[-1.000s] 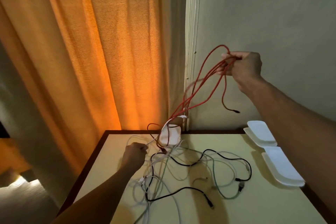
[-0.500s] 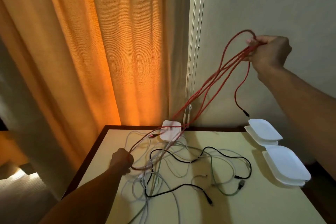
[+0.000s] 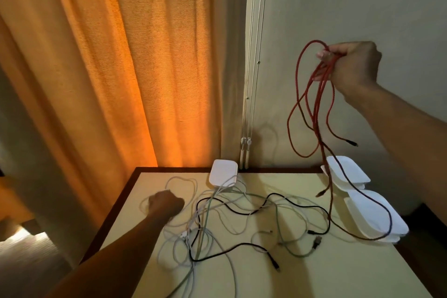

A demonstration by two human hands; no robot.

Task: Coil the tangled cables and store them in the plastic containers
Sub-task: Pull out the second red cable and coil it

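Cables [image 3: 204,225] in white, black and grey are lying tangled on the pale table [image 3: 314,278]. My right hand [image 3: 350,65] is gripping bunched loops of red cable [image 3: 315,104] in a tight fist, raised high near the wall. The lowest loop is draping over the nearer of two white plastic containers [image 3: 367,210] at the table's right edge. My left hand [image 3: 165,203] is resting fisted beside the tangle; I cannot tell whether it is holding anything.
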